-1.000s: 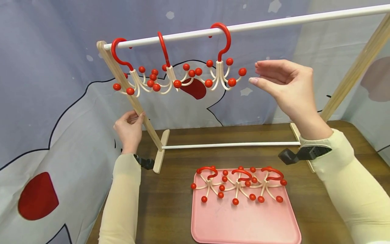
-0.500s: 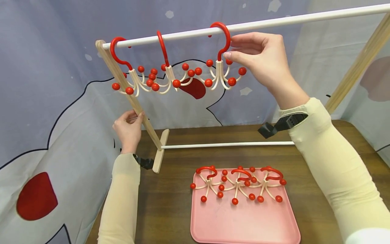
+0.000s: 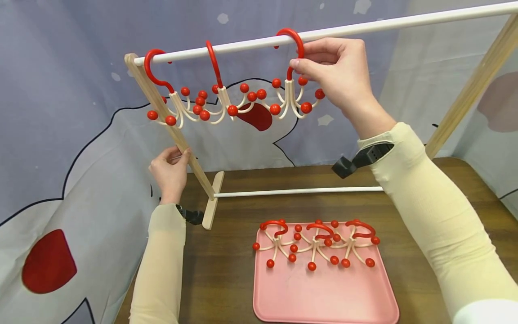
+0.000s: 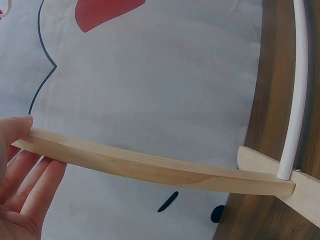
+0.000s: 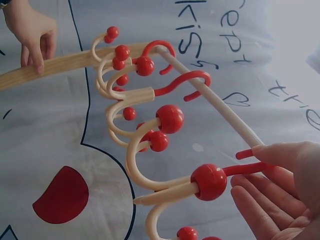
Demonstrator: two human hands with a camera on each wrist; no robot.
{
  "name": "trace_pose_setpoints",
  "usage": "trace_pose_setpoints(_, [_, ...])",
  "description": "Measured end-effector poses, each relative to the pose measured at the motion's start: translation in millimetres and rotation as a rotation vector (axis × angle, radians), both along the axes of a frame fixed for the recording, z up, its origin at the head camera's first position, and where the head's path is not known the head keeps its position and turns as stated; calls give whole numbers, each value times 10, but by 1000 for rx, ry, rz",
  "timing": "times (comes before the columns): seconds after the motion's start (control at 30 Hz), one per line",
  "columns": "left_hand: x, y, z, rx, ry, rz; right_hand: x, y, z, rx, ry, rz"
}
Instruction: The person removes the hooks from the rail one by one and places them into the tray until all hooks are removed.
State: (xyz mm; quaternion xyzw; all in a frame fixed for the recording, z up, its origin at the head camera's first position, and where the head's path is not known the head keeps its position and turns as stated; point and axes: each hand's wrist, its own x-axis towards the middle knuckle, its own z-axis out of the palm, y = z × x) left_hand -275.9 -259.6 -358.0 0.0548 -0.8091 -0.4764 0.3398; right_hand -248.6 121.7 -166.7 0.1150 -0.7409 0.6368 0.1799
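Upper ctr., R hand [image 3: 344, 74] pinches red hook [image 3: 300, 42]; mid-left, L hand [image 3: 170, 174] clamps wooden post [image 3: 197, 171] (prob. to steady it).

Backdrop cloth [image 5: 110, 145]: dark lettering, turned sideways, right wrist view.
Lettering, top centre [image 5: 190, 45]: "kis", following letter unclear.
Lettering, upper right [image 5: 231, 37]: appears "ept".
Lettering, right edge [image 5: 292, 105]: cut off, word unreadable.
Sign: heart outline [image 5: 236, 99], right of centre.

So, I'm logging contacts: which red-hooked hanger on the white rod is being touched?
The rightmost cream-armed hanger on the rod: the right hand pinches its red hook; the other two hang untouched.
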Motion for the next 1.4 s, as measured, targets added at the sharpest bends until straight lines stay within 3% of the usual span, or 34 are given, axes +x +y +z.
trace_pose_setpoints(0.57, [3, -14, -8, 1, -8, 4, -27, -68, -39, 22, 43, -47])
trace_pose_setpoints(1.1, [23, -3, 8, -7, 7, 0, 97, 46, 90, -146, 91, -48])
trace_pose_setpoints(1.4, [19, 8, 14, -20, 3, 5, 174, 123, 109, -184, 135, -46])
